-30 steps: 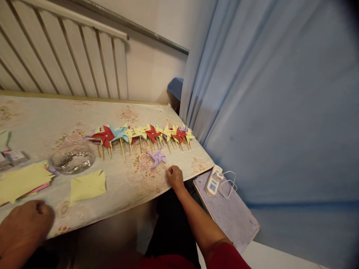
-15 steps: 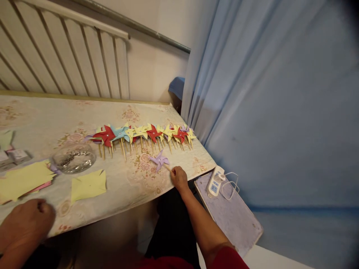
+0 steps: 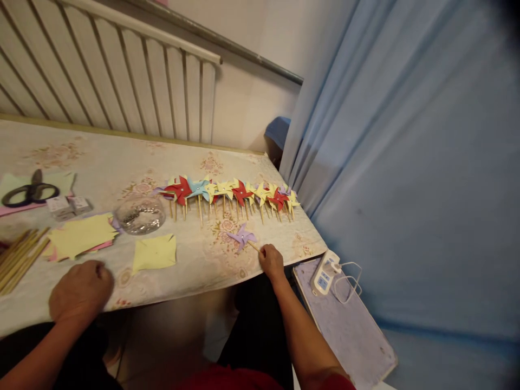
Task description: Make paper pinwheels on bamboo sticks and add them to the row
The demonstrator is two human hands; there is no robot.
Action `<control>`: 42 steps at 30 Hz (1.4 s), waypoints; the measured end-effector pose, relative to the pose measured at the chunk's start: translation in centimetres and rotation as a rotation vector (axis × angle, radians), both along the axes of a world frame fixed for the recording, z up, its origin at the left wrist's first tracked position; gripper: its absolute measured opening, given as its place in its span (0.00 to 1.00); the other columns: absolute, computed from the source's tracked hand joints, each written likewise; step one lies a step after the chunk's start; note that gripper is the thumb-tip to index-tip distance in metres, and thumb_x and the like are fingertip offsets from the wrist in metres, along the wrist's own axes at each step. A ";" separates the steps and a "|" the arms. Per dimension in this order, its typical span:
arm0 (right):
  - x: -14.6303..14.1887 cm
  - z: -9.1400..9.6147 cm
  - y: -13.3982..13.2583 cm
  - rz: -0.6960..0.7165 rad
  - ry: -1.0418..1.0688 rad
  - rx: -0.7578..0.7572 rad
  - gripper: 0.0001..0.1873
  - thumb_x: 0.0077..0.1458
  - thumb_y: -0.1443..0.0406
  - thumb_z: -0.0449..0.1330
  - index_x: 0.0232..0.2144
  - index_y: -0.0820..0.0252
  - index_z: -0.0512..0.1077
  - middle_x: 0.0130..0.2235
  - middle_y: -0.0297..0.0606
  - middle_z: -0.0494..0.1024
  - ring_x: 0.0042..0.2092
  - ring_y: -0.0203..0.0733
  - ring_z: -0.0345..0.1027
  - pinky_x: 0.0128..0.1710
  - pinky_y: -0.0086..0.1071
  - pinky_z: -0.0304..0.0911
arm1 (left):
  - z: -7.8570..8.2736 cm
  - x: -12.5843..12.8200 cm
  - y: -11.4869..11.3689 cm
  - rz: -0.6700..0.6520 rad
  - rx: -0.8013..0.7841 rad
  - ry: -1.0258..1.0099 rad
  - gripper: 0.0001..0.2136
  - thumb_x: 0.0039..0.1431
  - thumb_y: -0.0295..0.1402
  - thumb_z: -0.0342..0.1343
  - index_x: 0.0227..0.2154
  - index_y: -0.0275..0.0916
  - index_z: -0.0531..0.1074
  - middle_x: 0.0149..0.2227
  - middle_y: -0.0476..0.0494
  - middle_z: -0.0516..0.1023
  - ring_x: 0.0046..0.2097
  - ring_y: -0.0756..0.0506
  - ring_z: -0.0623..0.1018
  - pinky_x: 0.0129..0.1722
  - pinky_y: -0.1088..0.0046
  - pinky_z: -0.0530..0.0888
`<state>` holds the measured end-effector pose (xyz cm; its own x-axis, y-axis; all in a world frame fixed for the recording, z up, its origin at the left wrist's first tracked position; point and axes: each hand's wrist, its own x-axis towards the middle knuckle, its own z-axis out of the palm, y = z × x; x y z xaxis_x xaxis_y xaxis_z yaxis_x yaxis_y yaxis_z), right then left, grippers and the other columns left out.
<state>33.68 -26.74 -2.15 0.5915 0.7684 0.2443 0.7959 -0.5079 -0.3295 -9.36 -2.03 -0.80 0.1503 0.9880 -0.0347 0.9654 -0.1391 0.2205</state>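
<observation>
My right hand (image 3: 271,259) is closed on the wooden stick of a purple paper pinwheel (image 3: 242,236) that lies on the flowered tablecloth (image 3: 122,162) near the front edge. Behind it, several finished pinwheels (image 3: 231,192) in red, yellow, blue and purple lie in a row with their sticks pointing toward me. My left hand (image 3: 81,290) rests at the table's front edge with its fingers curled, nothing visible in it. A cut yellow paper square (image 3: 155,252) lies between the two hands.
A clear glass bowl (image 3: 140,215) with small pins stands left of the row. A stack of yellow and pink papers (image 3: 81,235), wooden sticks (image 3: 18,257), black scissors (image 3: 28,192) and small boxes (image 3: 67,205) lie at the left. A power strip (image 3: 325,272) sits on a grey board at the right, by a blue curtain (image 3: 406,162).
The view has swung left and down, bringing the scissors and sticks into sight. My right hand still grips the purple pinwheel's stick; my left hand stays at the table edge.
</observation>
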 end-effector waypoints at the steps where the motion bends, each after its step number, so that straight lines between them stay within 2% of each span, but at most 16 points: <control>1: 0.1 -0.1 0.0 0.000 0.009 0.011 0.07 0.58 0.71 0.57 0.31 0.59 0.74 0.34 0.37 0.76 0.35 0.38 0.67 0.36 0.29 0.55 | 0.3 0.2 -0.2 0.007 0.019 0.045 0.20 0.64 0.39 0.37 0.41 0.36 0.73 0.46 0.29 0.75 0.43 0.33 0.75 0.35 0.62 0.68; 7: 0.5 -0.3 0.0 0.011 0.102 0.073 0.06 0.53 0.70 0.58 0.29 0.59 0.75 0.30 0.35 0.74 0.33 0.38 0.66 0.35 0.28 0.56 | 0.7 0.5 -0.7 0.011 0.058 0.077 0.21 0.66 0.38 0.36 0.40 0.37 0.74 0.45 0.31 0.76 0.43 0.36 0.75 0.34 0.64 0.65; 11: 0.6 -0.6 -0.1 0.019 0.083 0.103 0.06 0.51 0.70 0.57 0.26 0.60 0.74 0.29 0.36 0.73 0.32 0.38 0.66 0.36 0.29 0.56 | 0.6 0.4 -0.9 0.012 0.092 0.061 0.21 0.66 0.38 0.36 0.41 0.36 0.74 0.46 0.31 0.76 0.44 0.36 0.75 0.35 0.63 0.65; 22: 0.8 -0.7 -0.1 0.044 0.072 0.071 0.07 0.50 0.70 0.54 0.24 0.60 0.71 0.28 0.38 0.72 0.33 0.41 0.65 0.37 0.31 0.57 | 0.5 0.4 -1.1 -0.009 0.118 0.054 0.21 0.67 0.36 0.36 0.42 0.34 0.75 0.44 0.30 0.76 0.45 0.36 0.76 0.38 0.62 0.66; 31: 1.1 -0.5 0.1 0.006 0.169 0.059 0.07 0.48 0.68 0.55 0.21 0.58 0.70 0.25 0.37 0.72 0.30 0.40 0.64 0.34 0.31 0.56 | 0.4 0.3 -1.2 -0.029 0.131 0.008 0.20 0.66 0.34 0.39 0.44 0.31 0.75 0.45 0.26 0.76 0.44 0.34 0.75 0.38 0.60 0.67; 42: 1.2 -0.3 0.0 -0.087 0.350 0.169 0.08 0.45 0.60 0.55 0.20 0.57 0.70 0.22 0.32 0.73 0.27 0.40 0.65 0.31 0.30 0.59 | 0.7 0.3 -1.4 -0.037 0.129 -0.009 0.19 0.65 0.34 0.40 0.44 0.31 0.75 0.44 0.26 0.76 0.44 0.33 0.74 0.40 0.59 0.67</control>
